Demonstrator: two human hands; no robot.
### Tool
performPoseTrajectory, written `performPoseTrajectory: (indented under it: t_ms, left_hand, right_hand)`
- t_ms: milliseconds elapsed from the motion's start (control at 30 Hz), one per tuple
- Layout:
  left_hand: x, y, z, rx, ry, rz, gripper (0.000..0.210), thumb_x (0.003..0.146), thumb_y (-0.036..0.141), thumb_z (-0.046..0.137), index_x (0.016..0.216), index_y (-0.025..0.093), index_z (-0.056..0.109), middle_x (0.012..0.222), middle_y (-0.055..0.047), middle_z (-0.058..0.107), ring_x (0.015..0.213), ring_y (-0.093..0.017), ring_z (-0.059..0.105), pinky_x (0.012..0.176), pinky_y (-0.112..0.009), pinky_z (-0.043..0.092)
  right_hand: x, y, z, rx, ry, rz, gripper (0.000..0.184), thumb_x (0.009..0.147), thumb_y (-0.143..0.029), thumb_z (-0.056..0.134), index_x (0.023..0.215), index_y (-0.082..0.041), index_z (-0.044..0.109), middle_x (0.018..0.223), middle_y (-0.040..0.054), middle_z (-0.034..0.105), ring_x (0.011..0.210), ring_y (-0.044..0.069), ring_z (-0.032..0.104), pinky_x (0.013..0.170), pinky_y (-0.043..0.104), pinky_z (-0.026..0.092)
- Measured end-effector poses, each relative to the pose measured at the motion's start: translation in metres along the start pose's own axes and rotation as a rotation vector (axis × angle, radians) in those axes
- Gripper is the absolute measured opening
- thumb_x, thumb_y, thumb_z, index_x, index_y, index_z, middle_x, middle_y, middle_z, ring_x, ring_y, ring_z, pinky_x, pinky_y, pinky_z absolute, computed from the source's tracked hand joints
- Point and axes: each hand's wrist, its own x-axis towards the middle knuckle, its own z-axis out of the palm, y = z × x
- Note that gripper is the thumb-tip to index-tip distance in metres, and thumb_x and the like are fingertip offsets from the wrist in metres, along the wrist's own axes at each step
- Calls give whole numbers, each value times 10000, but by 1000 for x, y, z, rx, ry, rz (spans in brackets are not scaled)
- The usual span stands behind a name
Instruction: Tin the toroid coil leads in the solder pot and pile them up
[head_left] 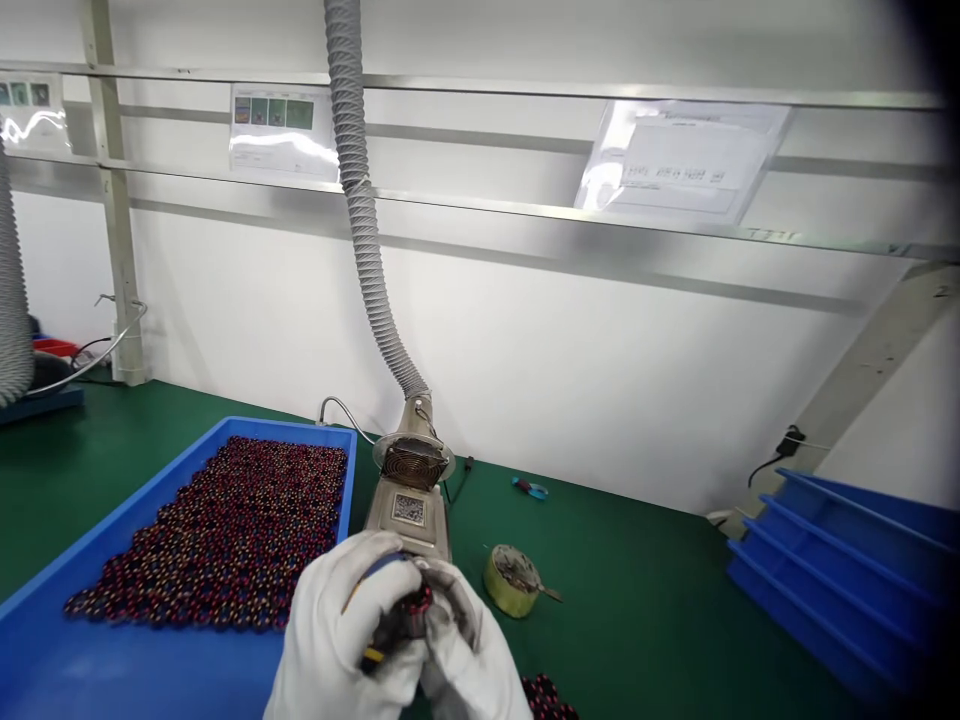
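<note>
My left hand [341, 630], in a white glove, is closed round a dark tool with blue and yellow parts [373, 655]; the fingers cover most of it, so its kind does not show. Pressed close beside it, my right hand [472, 645] is closed too, its gloved fingertips dirty grey. Between the hands sits a small dark wound coil with red on it [418, 603], gripped at the right fingertips. More such coils [546, 697] lie on the table, just right of my right hand. Behind the hands stands a metal soldering device [409, 510] with a round hood.
Left stands a blue tray [150, 665] holding many ring coils [240, 530]. A grey duct hose [367, 220] hangs to the hood. On the green table [637, 590] are a round tin [511, 582] with a metal strip and small cutters [530, 488]. Stacked blue trays [840, 570] lean at right.
</note>
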Motion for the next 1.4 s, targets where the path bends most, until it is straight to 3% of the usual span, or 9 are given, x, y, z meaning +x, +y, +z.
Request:
performPoseTrajectory:
  t_ms: [133, 300, 400, 533, 700, 867, 1000, 1200, 1400]
  left_hand:
    - [-3, -5, 1, -74, -32, -59, 216, 838, 323, 519, 1015, 201, 543, 1011, -65, 643, 965, -179, 587, 783, -311, 518]
    - [-2, -11, -7, -123, -124, 2, 280, 893, 401, 404, 1033, 200, 540, 986, -62, 667, 972, -184, 594, 767, -322, 529]
    - [1, -11, -12, -139, -188, 31, 259, 892, 372, 417, 1015, 184, 547, 962, -68, 674, 964, -189, 597, 757, -324, 536]
    - [6, -7, -14, -85, -180, 106, 193, 871, 274, 456, 998, 173, 561, 937, -61, 693, 940, -212, 606, 740, -359, 528]
    - [9, -2, -14, -81, -131, 88, 123, 796, 201, 554, 912, 172, 583, 899, -31, 707, 904, -204, 609, 757, -359, 498]
    - [8, -5, -18, 1, -82, 45, 125, 768, 179, 590, 892, 174, 582, 882, -12, 710, 904, -197, 599, 775, -350, 463]
    - [7, -9, -20, 66, -70, 83, 102, 802, 198, 553, 888, 151, 583, 889, -35, 709, 922, -210, 584, 790, -362, 436]
    - [7, -12, -21, 120, -87, 115, 193, 853, 165, 413, 919, 145, 594, 915, -50, 703, 937, -215, 576, 787, -374, 432]
    - [1, -14, -18, 7, -126, 29, 162, 812, 172, 519, 961, 169, 583, 938, -55, 690, 925, -226, 592, 761, -386, 474]
  right_hand:
    - [0, 2, -5, 13, -69, 39, 266, 704, -439, 669, 883, -243, 680, 899, 61, 683, 855, 208, 631, 835, 344, 470]
    - [3, -3, -20, -324, -198, -191, 266, 642, -299, 749, 897, -262, 680, 916, 60, 668, 852, 215, 621, 763, 315, 493]
    - [3, -3, -23, -389, -223, -269, 224, 661, -226, 734, 872, -289, 691, 854, 33, 644, 789, 189, 619, 710, 299, 499]
    - [4, 0, -17, -230, -140, -215, 36, 673, -286, 727, 672, -255, 710, 726, 21, 622, 689, 160, 597, 637, 275, 491]
    - [1, -2, -15, 188, 26, 98, 163, 681, -404, 699, 733, -250, 697, 794, 7, 664, 753, 140, 604, 691, 246, 494]
    - [-2, 4, -15, -84, 132, -56, 161, 640, -353, 748, 741, -237, 701, 815, 16, 711, 780, 152, 637, 749, 232, 495]
    - [-8, 12, -1, -235, 175, -15, 309, 686, -435, 692, 899, -210, 685, 940, 73, 704, 889, 216, 635, 822, 312, 490]
    - [-3, 22, 9, -154, 123, 11, 292, 608, -303, 770, 877, -234, 680, 937, 64, 695, 891, 246, 629, 836, 372, 505]
    - [-1, 22, 0, -103, 119, -3, 234, 636, -276, 754, 856, -242, 681, 921, 62, 691, 868, 233, 636, 799, 355, 517]
